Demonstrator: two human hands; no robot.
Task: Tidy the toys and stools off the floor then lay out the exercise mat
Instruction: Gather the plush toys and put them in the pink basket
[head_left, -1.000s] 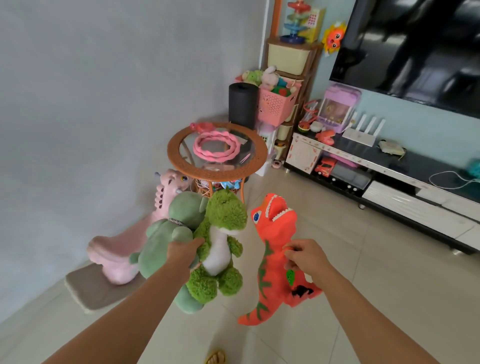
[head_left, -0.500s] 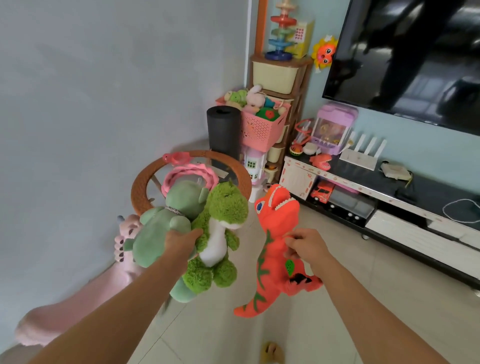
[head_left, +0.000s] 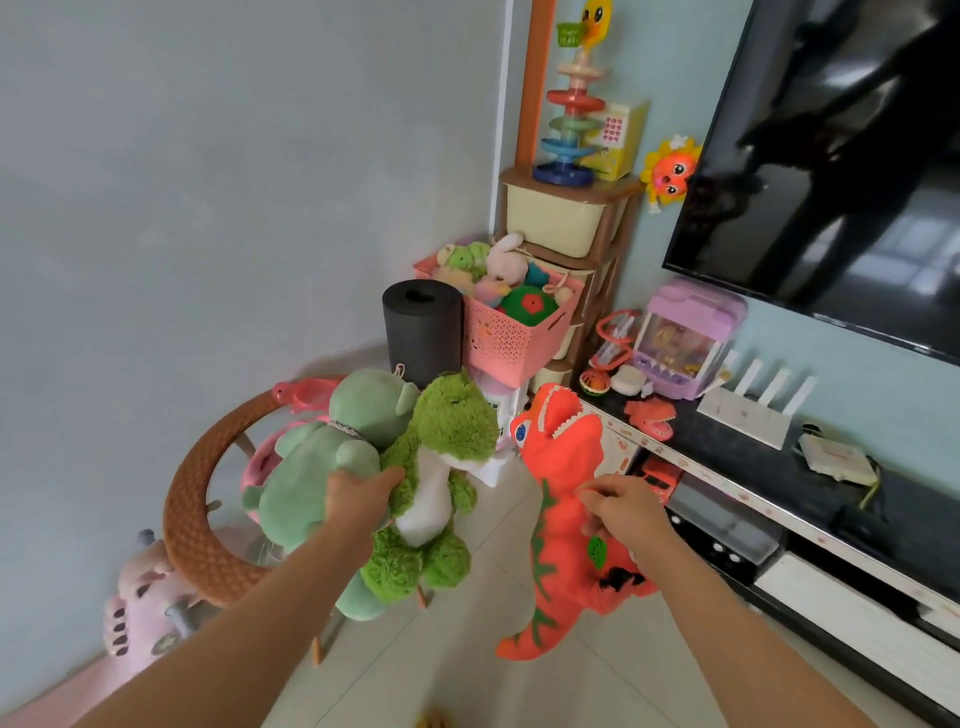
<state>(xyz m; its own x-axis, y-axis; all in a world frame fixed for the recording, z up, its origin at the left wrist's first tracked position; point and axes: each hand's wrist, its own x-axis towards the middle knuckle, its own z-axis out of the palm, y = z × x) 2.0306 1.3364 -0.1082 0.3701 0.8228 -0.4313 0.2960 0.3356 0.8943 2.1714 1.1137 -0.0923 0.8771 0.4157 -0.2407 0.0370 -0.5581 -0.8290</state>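
Observation:
My left hand (head_left: 358, 496) grips two plush toys together in the air: a pale green plush (head_left: 317, 467) and a shaggy bright green dinosaur (head_left: 441, 467) with a white belly. My right hand (head_left: 621, 506) pinches an orange toy dinosaur (head_left: 558, 499) by its side, and its tail hangs down. Ahead in the corner stands a rolled black exercise mat (head_left: 422, 330), upright, beside a pink basket (head_left: 511, 335) heaped with soft toys.
A round wicker-rimmed glass table (head_left: 195, 525) with pink rings is at my left. A pink rocking toy (head_left: 137, 613) sits below it. A drawer tower (head_left: 558, 218) stands in the corner. A low TV cabinet (head_left: 769, 499) with toys runs along the right under the screen.
I have moved forward towards the corner. The basket, mat and cabinet appear larger and nearer, and the round table has slid to my lower left. Both hands keep holding the same toys.

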